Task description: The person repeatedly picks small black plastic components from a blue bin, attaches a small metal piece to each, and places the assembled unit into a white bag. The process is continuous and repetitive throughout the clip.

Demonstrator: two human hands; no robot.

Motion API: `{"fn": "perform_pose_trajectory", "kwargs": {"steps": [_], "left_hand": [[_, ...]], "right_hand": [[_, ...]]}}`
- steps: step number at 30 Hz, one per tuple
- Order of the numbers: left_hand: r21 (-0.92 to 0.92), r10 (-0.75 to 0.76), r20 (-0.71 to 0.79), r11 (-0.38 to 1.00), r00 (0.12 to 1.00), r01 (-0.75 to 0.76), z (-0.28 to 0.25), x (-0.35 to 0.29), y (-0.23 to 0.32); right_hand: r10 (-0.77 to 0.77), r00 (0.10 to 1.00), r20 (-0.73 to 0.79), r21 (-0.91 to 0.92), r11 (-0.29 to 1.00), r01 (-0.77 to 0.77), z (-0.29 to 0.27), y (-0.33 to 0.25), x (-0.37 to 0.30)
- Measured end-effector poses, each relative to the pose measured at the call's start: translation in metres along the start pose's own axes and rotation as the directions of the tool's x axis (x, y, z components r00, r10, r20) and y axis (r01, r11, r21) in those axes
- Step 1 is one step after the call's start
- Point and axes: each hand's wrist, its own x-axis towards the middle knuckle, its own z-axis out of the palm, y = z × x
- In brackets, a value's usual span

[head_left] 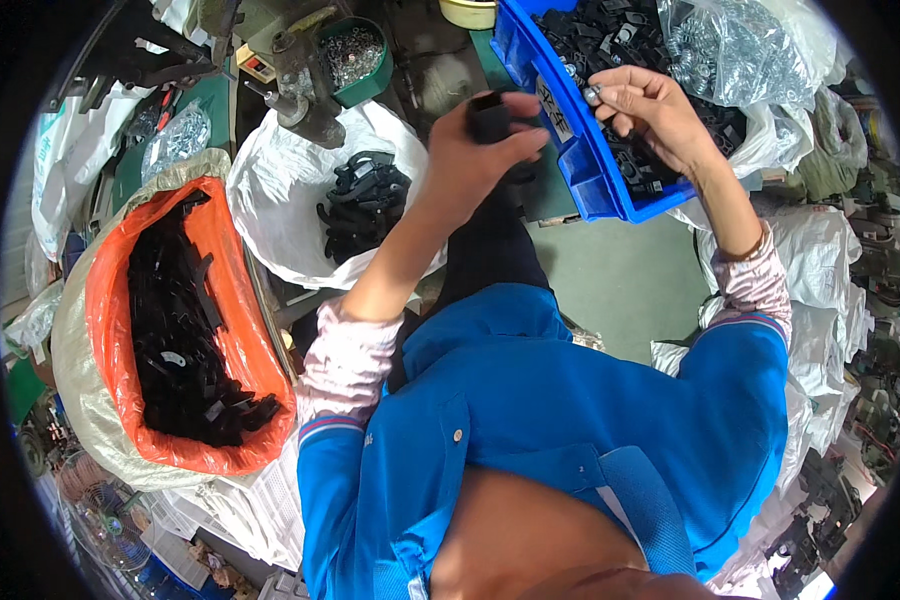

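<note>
My left hand (462, 172) is raised in the middle, fingers closed around a dark black part (488, 118), probably plastic; its exact kind I cannot make out. Over the blue bin (602, 200) my right hand (665, 118) pinches a small shiny metal piece (592, 95) between thumb and fingertips. Beneath that hand, the bin holds many black parts (630, 40) with bits of metal on them. A clear plastic bag of small metal pieces (735, 50) lies at the bin's far right.
Left of my left hand, a white sack (275, 215) holds black curved parts (365, 205). An orange-lined sack (110, 330) of black pieces stands farther left. A metal machine (310, 95) and a green tub (370, 85) of small metal parts are at the back. White sacks (810, 250) line the right.
</note>
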Motion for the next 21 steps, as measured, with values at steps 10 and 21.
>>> {"fn": "perform_pose_trajectory", "kwargs": {"steps": [10,21], "left_hand": [[-0.048,0.075,0.005,0.996,0.997,-0.075,0.026,0.02,-0.018],[-0.237,-0.048,0.088,0.969,0.995,0.068,0.047,0.039,-0.013]], "right_hand": [[-0.086,0.996,-0.033,-0.113,0.99,0.081,0.033,0.003,-0.022],[-0.273,0.954,-0.126,-0.133,0.957,0.257,0.018,0.004,-0.028]]}}
